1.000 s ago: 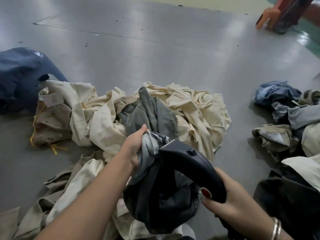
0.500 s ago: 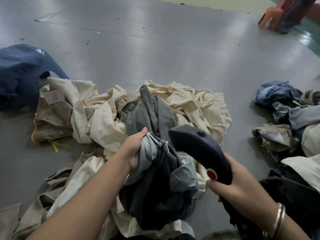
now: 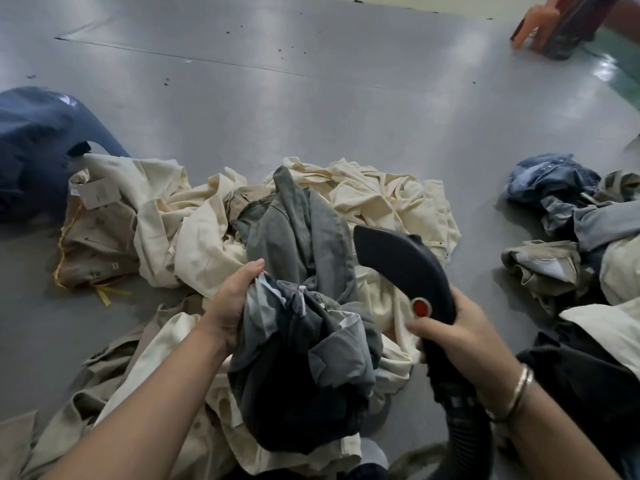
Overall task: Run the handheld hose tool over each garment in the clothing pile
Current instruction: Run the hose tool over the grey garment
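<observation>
A pile of cream and tan garments (image 3: 388,199) lies on the grey floor in front of me. My left hand (image 3: 230,303) grips a bunched dark grey garment (image 3: 304,362) and holds it up over the pile. My right hand (image 3: 460,334) grips the handle of the dark handheld hose tool (image 3: 401,268), which has a red button and a ribbed black hose (image 3: 464,431) running down toward me. The tool's head sits to the right of the grey garment, apart from it, pointing up and to the left.
A dark blue garment (image 3: 34,150) lies at the far left. A second heap of denim, grey and black clothes (image 3: 571,216) sits at the right edge. An orange stool leg (image 3: 530,26) stands at the top right. Bare grey floor (image 3: 311,98) stretches beyond the pile.
The tool lifted off the grey garment and swung away to the right. My left hand kept its grip on the garment, which now hangs a little lower and looser.
</observation>
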`<state>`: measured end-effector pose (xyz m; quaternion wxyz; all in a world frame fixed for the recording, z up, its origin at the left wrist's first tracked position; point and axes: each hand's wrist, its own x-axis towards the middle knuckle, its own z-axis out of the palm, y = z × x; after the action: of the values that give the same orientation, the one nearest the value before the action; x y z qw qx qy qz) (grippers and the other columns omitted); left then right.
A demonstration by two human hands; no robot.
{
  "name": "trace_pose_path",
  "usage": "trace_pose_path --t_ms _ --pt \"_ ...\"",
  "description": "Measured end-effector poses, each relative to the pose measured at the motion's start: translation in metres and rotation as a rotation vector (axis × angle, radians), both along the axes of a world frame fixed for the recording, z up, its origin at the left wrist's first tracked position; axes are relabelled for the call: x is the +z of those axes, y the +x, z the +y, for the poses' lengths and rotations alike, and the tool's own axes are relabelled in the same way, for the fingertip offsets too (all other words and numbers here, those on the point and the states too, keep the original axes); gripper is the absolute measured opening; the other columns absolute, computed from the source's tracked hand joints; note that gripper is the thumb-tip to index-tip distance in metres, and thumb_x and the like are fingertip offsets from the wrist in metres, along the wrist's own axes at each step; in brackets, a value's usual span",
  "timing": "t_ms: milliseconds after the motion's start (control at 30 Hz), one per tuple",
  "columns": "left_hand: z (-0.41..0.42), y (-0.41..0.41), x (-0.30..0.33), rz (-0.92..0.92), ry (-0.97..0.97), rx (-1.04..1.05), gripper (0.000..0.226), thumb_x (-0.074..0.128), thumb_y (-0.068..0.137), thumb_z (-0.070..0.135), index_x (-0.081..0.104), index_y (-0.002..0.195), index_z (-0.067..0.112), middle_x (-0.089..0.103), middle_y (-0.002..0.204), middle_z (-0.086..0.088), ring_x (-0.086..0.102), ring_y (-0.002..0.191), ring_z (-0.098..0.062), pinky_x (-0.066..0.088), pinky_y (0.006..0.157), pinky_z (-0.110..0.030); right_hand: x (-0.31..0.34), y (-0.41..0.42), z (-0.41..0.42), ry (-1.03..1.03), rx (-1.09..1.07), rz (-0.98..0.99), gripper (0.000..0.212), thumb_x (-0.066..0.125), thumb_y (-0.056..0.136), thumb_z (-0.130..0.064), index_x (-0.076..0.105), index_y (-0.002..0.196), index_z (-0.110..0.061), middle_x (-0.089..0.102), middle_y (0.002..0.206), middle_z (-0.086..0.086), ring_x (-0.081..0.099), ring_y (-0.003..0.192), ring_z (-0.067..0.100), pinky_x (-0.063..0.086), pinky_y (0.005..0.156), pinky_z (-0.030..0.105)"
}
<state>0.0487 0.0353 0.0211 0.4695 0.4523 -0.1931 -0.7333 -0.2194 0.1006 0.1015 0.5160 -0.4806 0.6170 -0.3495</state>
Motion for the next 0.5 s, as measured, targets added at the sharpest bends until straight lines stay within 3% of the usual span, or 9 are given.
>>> trace_pose_path --t_ms 133,233,400,500 --pt "-0.003 0.002 -0.004 0.042 -0.016 0.090 0.022 0.060 0.081 0.033 0.064 0.071 0.013 0.064 0.068 -0.009 0.065 0.063 -0.022 0.057 0.062 -0.030 0.001 -0.010 0.006 0.165 0.232 -0.004 0.038 0.075 0.074 0.000 0.057 0.104 -0.015 0.063 0.063 0.001 0.060 0.052 0.016 0.052 0.049 0.027" --pt "-0.007 -0.003 0.001 0.011 0.007 0.035 0.030 0.060 0.080 0.033 0.065 0.057 0.014 0.064 0.059 -0.009 0.065 0.054 -0.021 0.055 0.053 -0.027 -0.005 0.003 -0.002 0.246 0.376 0.019 0.038 0.073 0.075 0.000 0.057 0.106 -0.014 0.061 0.070 0.003 0.060 0.055 0.017 0.051 0.051 0.028" --pt "0.000 -0.002 0.011 -0.040 0.044 -0.074 0.030 0.060 0.074 0.035 0.065 0.054 0.014 0.062 0.055 -0.006 0.064 0.051 -0.018 0.052 0.050 -0.023 -0.011 0.020 -0.035 0.227 0.184 0.012 0.026 0.068 0.077 0.003 0.055 0.096 -0.009 0.057 0.064 0.006 0.056 0.047 0.015 0.048 0.045 0.028" --pt "-0.012 -0.004 0.017 -0.008 0.033 0.020 0.036 0.050 0.093 0.032 0.067 0.080 0.004 0.070 0.069 -0.014 0.070 0.061 -0.025 0.055 0.052 -0.027 -0.009 0.014 -0.040 0.141 0.059 -0.008 0.023 0.068 0.077 0.005 0.054 0.092 -0.007 0.056 0.055 0.003 0.055 0.044 0.016 0.048 0.043 0.028"
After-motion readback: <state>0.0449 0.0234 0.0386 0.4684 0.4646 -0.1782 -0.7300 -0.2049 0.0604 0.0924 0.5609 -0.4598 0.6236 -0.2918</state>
